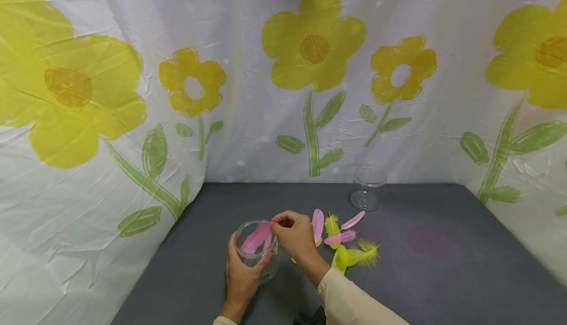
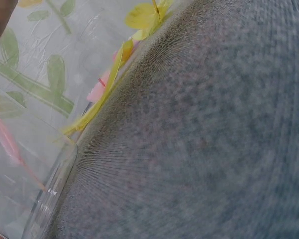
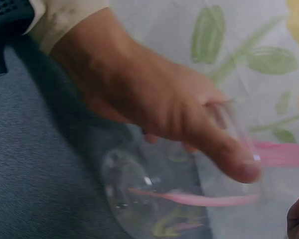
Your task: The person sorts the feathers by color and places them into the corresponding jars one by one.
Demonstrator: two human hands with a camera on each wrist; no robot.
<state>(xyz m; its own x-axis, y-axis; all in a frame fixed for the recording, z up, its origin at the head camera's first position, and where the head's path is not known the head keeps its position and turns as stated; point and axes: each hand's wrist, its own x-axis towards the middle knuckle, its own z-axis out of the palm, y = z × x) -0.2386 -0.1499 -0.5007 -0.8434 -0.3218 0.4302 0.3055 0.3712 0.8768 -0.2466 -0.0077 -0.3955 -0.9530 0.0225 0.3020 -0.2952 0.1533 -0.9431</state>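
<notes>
My left hand [image 1: 243, 273] grips a clear plastic jar [image 1: 268, 276] tilted above the table, its thumb near the rim, as the right wrist view also shows. One pink feather [image 3: 209, 200] stands inside the jar with its quill toward the bottom. Another pink feather [image 1: 256, 238] lies across the jar's mouth. At the rim my right hand [image 1: 296, 234] pinches its end between thumb and fingertips. Just right of that hand, several loose pink and yellow feathers [image 1: 332, 226] lie on the table. In the left wrist view, the jar [image 2: 20, 189] shows only in part.
A second clear jar [image 1: 365, 199] stands at the back of the dark grey table [image 1: 421, 276]. Near the right forearm lie fluffy yellow feathers [image 1: 361, 254]. A white curtain [image 1: 248, 133] printed with yellow flowers hangs behind and along the sides.
</notes>
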